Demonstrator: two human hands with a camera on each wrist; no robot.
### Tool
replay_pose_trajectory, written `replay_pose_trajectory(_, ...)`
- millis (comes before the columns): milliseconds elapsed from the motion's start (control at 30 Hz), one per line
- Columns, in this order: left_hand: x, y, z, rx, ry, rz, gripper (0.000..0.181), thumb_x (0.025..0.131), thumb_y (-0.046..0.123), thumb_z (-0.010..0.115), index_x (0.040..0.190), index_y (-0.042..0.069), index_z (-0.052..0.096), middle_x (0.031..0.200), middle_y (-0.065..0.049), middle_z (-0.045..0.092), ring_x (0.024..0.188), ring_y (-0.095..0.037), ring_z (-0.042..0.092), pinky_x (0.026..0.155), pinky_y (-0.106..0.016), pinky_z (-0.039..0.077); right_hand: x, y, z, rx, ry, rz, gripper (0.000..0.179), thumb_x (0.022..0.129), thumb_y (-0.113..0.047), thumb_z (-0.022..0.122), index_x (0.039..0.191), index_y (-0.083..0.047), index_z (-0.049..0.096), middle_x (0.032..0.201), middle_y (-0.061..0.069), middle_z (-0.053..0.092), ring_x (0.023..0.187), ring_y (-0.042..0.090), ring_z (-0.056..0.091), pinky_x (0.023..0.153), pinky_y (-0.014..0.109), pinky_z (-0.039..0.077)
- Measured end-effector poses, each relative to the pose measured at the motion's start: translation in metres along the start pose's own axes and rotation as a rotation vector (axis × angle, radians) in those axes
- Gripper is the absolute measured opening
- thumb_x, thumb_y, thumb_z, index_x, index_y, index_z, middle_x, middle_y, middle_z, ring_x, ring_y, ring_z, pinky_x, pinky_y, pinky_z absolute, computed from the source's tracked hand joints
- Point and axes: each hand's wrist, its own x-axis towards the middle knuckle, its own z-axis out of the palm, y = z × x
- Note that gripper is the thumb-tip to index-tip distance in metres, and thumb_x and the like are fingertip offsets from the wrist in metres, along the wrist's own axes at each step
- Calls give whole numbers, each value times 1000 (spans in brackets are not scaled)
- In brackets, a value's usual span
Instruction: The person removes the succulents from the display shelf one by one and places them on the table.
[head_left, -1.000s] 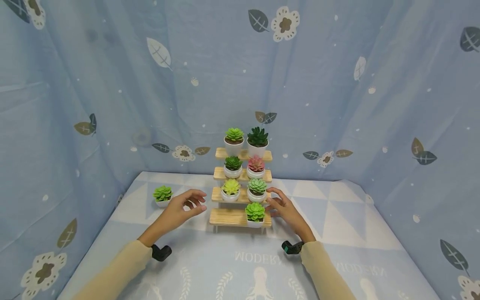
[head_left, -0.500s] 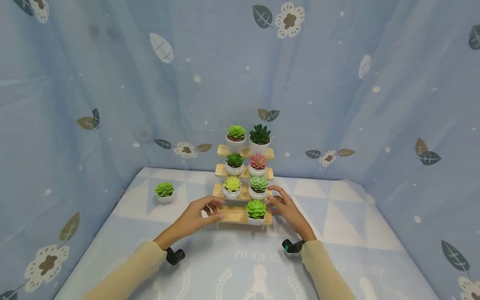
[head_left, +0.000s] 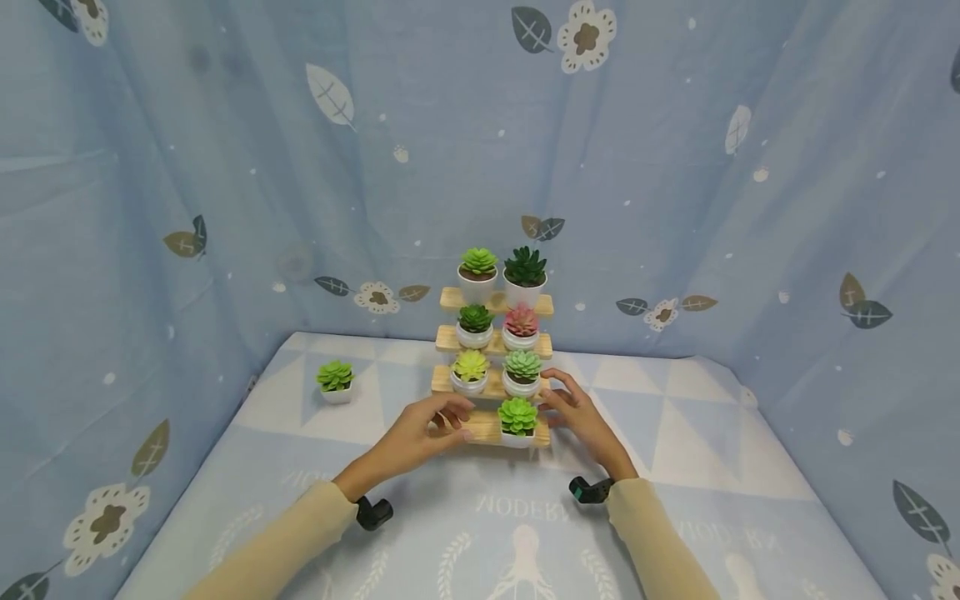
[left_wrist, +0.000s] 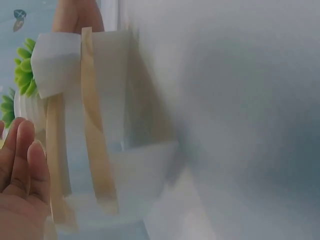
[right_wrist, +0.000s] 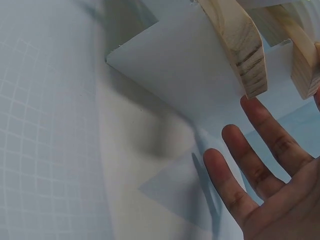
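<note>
A draped booth, apparently a small filming set, encloses a cloth-covered surface (head_left: 420,533); the kind of building around it cannot be told. Pale-blue curtains (head_left: 420,167) printed with leaves and flowers hang in folds behind and along both sides. The cover bears triangles, sprigs and lettering, while black cameras (head_left: 375,513) sit on a person's wrists (head_left: 352,481).

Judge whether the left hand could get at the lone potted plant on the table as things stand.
Probably yes: the left hand is beside the wooden bottom shelf, and only tablecloth shows between it and the lone potted plant.
</note>
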Motion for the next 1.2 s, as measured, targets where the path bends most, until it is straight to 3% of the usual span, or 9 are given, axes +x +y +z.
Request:
replay_pose_trajectory(200, 6, 1, 10, 17, 6, 29, 39, 96, 27, 77, 131, 13, 65, 115, -12, 68, 96, -16, 65, 83, -39, 55, -1, -2, 2, -5, -5, -17, 48, 104, -48, 60, 147, -32, 46, 136, 17, 60, 126, 41, 56, 94, 52, 55)
replay_pose_trajectory(400, 10, 5, 17, 26, -3, 27, 45, 94, 30, 78, 132, 9, 65, 116, -6, 68, 96, -17, 65, 81, -37, 56, 0, -3, 3, -14, -4, -23, 47, 106, -44, 58, 148, -29, 45, 136, 20, 59, 129, 45, 53, 96, 57, 52)
replay_pose_trajectory(533, 14, 6, 23, 42, -32, 12, 48, 94, 33, 79, 134, 12, 64, 118, -2, 66, 95, -15, 65, 79, -33, 56, 0, -2, 4, -29, 5, -34, 47, 105, -45, 58, 148, -29, 45, 134, 20, 60, 127, 43, 54, 96, 58, 52)
replay_pose_trajectory(767, 22, 9, 34, 43, -50, -17, 50, 93, 35, 79, 136, 17, 62, 118, -1, 66, 95, -18, 65, 77, -29, 56, -4, 1, 1, -46, 22, -46, 47, 104, -48, 60, 147, -35, 46, 132, 14, 63, 125, 37, 58, 92, 50, 56)
replay_pose_trajectory(1200, 29, 7, 41, 96, -29, -86, 60, 89, 43, 82, 138, 16, 61, 113, 9, 66, 91, -9, 64, 74, -26, 56, -3, -2, 4, -18, 7, -42, 46, 106, -43, 58, 149, -30, 45, 134, 18, 62, 125, 41, 58, 95, 52, 54)
